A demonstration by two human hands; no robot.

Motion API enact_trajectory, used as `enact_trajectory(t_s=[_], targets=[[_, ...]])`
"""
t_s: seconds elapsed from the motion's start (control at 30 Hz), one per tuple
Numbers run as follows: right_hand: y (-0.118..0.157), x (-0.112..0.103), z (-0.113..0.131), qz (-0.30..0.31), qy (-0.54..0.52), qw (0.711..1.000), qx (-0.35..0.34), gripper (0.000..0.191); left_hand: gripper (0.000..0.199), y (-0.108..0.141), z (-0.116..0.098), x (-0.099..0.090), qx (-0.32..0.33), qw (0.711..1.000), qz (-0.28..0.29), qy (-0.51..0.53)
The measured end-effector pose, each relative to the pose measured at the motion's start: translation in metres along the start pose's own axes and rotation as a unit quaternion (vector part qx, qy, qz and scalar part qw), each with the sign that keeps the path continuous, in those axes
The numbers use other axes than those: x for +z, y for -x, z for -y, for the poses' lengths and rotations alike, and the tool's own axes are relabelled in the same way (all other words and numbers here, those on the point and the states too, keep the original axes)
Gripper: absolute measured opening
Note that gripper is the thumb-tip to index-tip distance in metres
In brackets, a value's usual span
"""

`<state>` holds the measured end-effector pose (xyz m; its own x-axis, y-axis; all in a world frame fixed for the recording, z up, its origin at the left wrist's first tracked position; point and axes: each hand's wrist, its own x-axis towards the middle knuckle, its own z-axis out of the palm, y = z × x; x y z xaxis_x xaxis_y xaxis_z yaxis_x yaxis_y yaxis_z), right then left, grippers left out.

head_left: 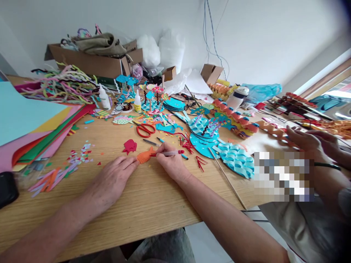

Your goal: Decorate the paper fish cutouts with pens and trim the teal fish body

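An orange paper fish (144, 157) lies on the wooden table in front of me. My left hand (116, 175) has its fingers together at the fish's left end and holds it against the tabletop. In my right hand (171, 162) a red pen (175, 152) is pinched, its tip at the fish's tail. Just above the fish sits a red paper fish cut-out (129, 146). Red-handled scissors (145, 129) lie behind it, with a grey pen (151, 142) close by. A blue pen (184, 156) is partly hidden by my right hand.
Paper scraps (82, 151) and coloured sheets (35, 124) lie on the left. Glue bottles (104, 98) stand at the back. On the right are blue woven paper discs (237, 160) and a wooden stick (229, 179). Another person's hands (305, 140) hold an orange paper strip.
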<state>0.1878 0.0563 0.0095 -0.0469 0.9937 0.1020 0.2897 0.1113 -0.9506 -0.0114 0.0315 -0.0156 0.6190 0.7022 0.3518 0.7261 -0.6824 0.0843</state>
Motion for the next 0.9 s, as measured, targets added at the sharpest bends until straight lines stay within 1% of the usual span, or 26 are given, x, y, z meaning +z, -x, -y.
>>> enact_trajectory(t_s=[0.3, 0.47, 0.67, 0.9], targets=[[-0.002, 0.004, -0.01, 0.019, -0.001, 0.999, -0.035, 0.001, 0.046, -0.001, 0.0, 0.0, 0.006, 1.0, 0.002, -0.007], [-0.001, 0.004, -0.01, 0.025, 0.008, 0.999, -0.024, 0.001, 0.045, -0.001, 0.0, 0.0, 0.008, 1.0, -0.002, -0.015], [-0.001, 0.004, -0.011, 0.02, 0.024, 0.998, -0.053, 0.003, 0.045, -0.002, 0.0, 0.0, 0.025, 0.999, -0.011, -0.038], [-0.001, 0.005, -0.009, 0.005, 0.033, 0.999, -0.031, 0.002, 0.048, -0.003, -0.002, -0.002, 0.028, 0.998, -0.01, -0.048]])
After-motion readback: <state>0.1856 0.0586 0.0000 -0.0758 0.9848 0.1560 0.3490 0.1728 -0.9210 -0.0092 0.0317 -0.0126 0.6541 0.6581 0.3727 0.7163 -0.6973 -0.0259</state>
